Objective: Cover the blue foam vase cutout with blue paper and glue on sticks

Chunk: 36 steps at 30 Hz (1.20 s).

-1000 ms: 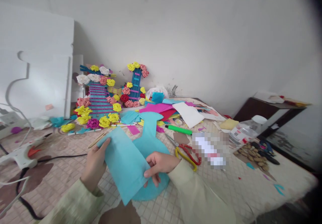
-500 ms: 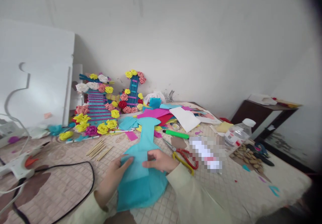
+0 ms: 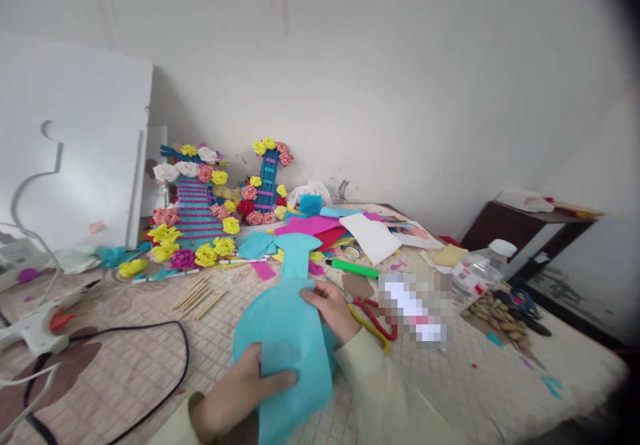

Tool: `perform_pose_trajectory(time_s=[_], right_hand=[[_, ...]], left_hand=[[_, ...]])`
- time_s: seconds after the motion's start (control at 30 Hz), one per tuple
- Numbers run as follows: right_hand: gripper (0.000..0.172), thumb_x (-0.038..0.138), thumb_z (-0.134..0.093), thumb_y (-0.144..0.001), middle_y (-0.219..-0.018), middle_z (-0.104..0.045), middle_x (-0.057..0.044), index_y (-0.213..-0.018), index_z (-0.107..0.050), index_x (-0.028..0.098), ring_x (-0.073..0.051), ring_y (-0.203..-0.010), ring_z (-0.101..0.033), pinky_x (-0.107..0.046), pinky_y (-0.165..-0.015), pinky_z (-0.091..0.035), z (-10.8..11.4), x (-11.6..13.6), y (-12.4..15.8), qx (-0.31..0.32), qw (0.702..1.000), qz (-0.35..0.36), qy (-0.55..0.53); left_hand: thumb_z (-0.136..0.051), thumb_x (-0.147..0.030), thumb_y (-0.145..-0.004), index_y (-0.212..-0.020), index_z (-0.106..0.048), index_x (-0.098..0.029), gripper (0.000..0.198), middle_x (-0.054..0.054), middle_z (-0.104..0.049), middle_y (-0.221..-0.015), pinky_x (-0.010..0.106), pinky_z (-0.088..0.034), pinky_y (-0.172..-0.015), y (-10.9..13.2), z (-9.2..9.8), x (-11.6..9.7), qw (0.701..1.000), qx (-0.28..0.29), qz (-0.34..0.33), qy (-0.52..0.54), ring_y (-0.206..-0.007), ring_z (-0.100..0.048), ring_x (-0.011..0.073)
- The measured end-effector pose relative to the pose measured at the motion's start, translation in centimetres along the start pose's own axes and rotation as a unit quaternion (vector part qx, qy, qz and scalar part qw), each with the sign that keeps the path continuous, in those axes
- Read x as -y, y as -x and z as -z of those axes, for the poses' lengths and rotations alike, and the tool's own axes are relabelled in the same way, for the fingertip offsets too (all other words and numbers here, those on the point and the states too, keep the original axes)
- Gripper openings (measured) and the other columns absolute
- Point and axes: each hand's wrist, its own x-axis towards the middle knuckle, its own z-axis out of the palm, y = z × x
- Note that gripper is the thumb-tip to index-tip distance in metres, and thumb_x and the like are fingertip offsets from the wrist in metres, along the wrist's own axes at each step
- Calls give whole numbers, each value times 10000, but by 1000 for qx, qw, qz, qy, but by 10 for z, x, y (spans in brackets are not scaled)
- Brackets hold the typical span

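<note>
A sheet of light blue crepe paper [image 3: 297, 345] is held in front of a blue lute-shaped piece [image 3: 247, 318], hiding much of its rounded body. The neck of that piece [image 3: 296, 258] shows above the sheet. My left hand [image 3: 245, 388] pinches the sheet's lower left part, thumb on top. At its upper right edge, my right hand [image 3: 333, 305] grips the sheet between thumb and fingers. Just right of my right hand lie scissors [image 3: 373, 322] with red and yellow handles, beside a green marker-like stick [image 3: 353, 269].
Two flower-trimmed blue pieces [image 3: 195, 208] lean at the back. Coloured paper [image 3: 315, 225] is piled right of them. A white glue gun [image 3: 37, 332] with a black cable lies left, near several thin sticks [image 3: 200, 295]. A plastic bottle [image 3: 483, 268] stands right, by brown pebble-like pieces [image 3: 503, 318].
The blue sheet has opened out from a small folded patch into a longer piece reaching toward me. My left hand has moved down and nearer; my right has shifted slightly up and right.
</note>
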Motion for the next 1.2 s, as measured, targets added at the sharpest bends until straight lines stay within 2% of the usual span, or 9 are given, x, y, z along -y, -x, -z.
perform_pose_trajectory(time_s=[0.23, 0.53, 0.6, 0.63, 0.7, 0.77, 0.8, 0.97, 1.2], right_hand=[[261, 408, -672, -656, -651, -608, 3, -743, -646, 164, -136, -572, -502, -259, -556, -399, 7, -3, -5, -102, 994, 15, -36], [285, 436, -659, -668, -550, -482, 38, -636, -567, 168, -101, -501, -379, -233, -475, -276, 7, -13, -7, 9, 999, 8, 45], [295, 442, -651, -668, -540, -460, 42, -622, -545, 171, -99, -503, -372, -232, -480, -274, 6, -15, -7, 32, 998, 8, 60], [297, 440, -644, -673, -538, -447, 45, -611, -529, 173, -100, -510, -372, -233, -489, -278, 5, -16, -7, 35, 997, 16, 71], [296, 427, -624, -687, -539, -422, 50, -591, -496, 178, -100, -522, -367, -234, -505, -282, 4, -16, -7, 37, 994, 34, 97], [299, 411, -606, -697, -541, -392, 56, -570, -462, 182, -98, -525, -352, -236, -512, -270, 2, -16, -7, 37, 991, 48, 116], [305, 404, -602, -698, -540, -373, 60, -559, -442, 184, -95, -524, -342, -237, -514, -261, 2, -17, -6, 37, 990, 53, 121], [351, 391, -600, -690, -535, -305, 70, -532, -355, 196, -90, -531, -308, -237, -519, -237, 0, -18, -6, 41, 988, 66, 134], [350, 374, -582, -697, -529, -283, 71, -534, -326, 201, -88, -530, -289, -237, -514, -218, 0, -18, -6, 42, 985, 72, 149]], left_hand=[[-647, -572, -679, -738, -615, -191, 387, 3, -654, -594, 272, -459, -507, 9, -12, -3, 978, 202, 44, 24, -534, -588, 169], [-589, -705, -649, -503, -666, -167, 563, 22, -487, -335, 262, -361, -383, 6, 28, -11, 922, 386, 22, 21, -339, -450, 144], [-468, -681, -751, -534, -670, -168, 593, -8, -389, -287, 253, -302, -353, -2, 46, -13, 958, 285, 7, 31, -277, -346, 119], [-425, -655, -781, -563, -666, -176, 579, -29, -345, -277, 247, -288, -351, -8, 56, -13, 985, 169, -19, 30, -263, -306, 110], [-420, -565, -804, -788, -693, -179, 472, 7, -526, -411, 263, -398, -444, -21, 74, -10, 993, -50, -89, -62, -384, -484, 158], [-408, -452, -815, -922, -676, -187, 392, 70, -691, -713, 300, -474, -611, -34, 89, -3, 909, -254, -130, -303, -637, -626, 209], [-419, -399, -811, -964, -670, -172, 371, 113, -704, -882, 341, -474, -722, -40, 94, 2, 882, -287, -128, -350, -803, -640, 251], [-439, -283, -801, -809, -692, -185, 271, 125, -689, -966, 390, -438, -799, -54, 106, 24, 840, -271, -100, -459, -958, -615, 300], [-410, -240, -854, -950, -657, -162, 276, 128, -697, -969, 377, -437, -782, -59, 109, 27, 808, -253, -66, -528, -946, -616, 285]])
